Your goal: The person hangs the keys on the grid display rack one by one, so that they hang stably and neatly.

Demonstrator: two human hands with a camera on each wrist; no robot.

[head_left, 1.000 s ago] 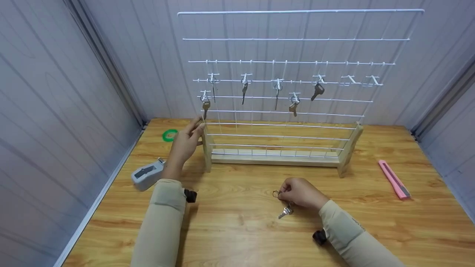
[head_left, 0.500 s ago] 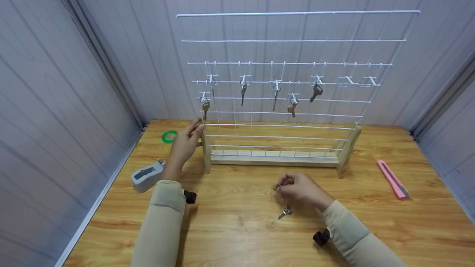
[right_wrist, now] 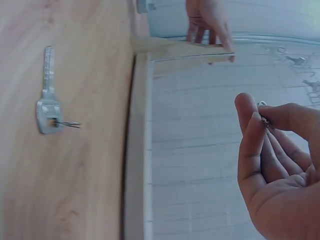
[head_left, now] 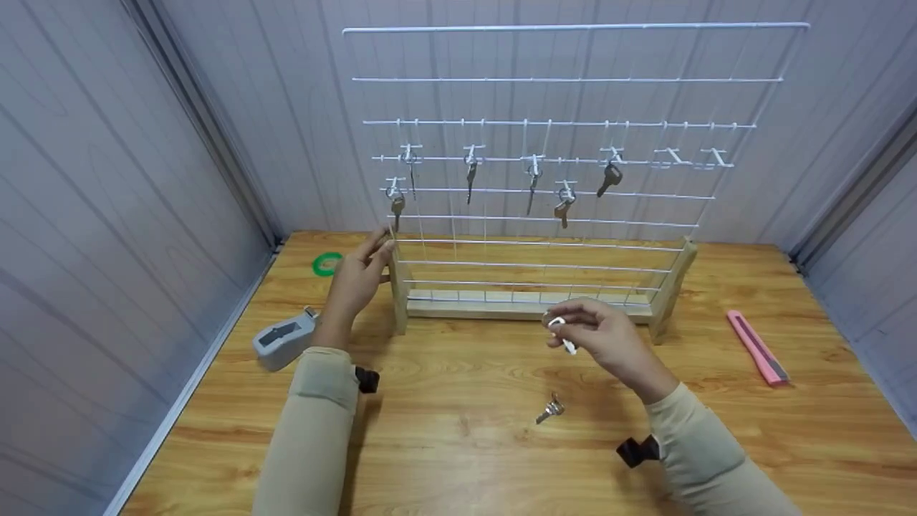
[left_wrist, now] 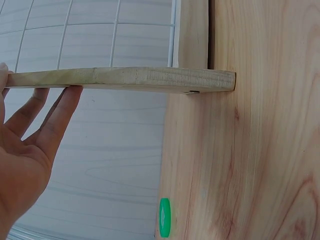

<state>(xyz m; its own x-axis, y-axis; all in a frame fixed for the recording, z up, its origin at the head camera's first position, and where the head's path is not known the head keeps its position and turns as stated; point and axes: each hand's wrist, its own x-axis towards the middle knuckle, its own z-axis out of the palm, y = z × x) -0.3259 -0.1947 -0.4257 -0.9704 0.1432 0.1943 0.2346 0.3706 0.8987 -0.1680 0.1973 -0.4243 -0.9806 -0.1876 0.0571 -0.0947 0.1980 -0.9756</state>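
Note:
In the head view, my right hand point(head_left: 605, 340) is raised off the table and pinches a key point(head_left: 569, 346) with its ring between thumb and fingertips. The right wrist view shows only a bit of the metal key ring point(right_wrist: 264, 120) at those fingertips. Another key point(head_left: 550, 409) with a ring lies on the table below that hand. My left hand point(head_left: 354, 282) grips the wooden side post point(left_wrist: 125, 77) of the white wire rack point(head_left: 544, 266), fingers on its outer side. Several keys hang from hooks on the rack, one of them a brass-coloured key point(head_left: 398, 206) above the left hand.
Two hooks point(head_left: 673, 155) at the rack's right carry no key. A grey tape dispenser point(head_left: 285, 340) and a green tape roll point(head_left: 327, 264) lie to the left. A pink utility knife point(head_left: 758, 347) lies on the right. Grey panel walls point(head_left: 179, 215) enclose the table.
My right hand has lifted a key off the table and moved up and slightly right toward the rack, leaving the other key lying. The left hand stays on the post.

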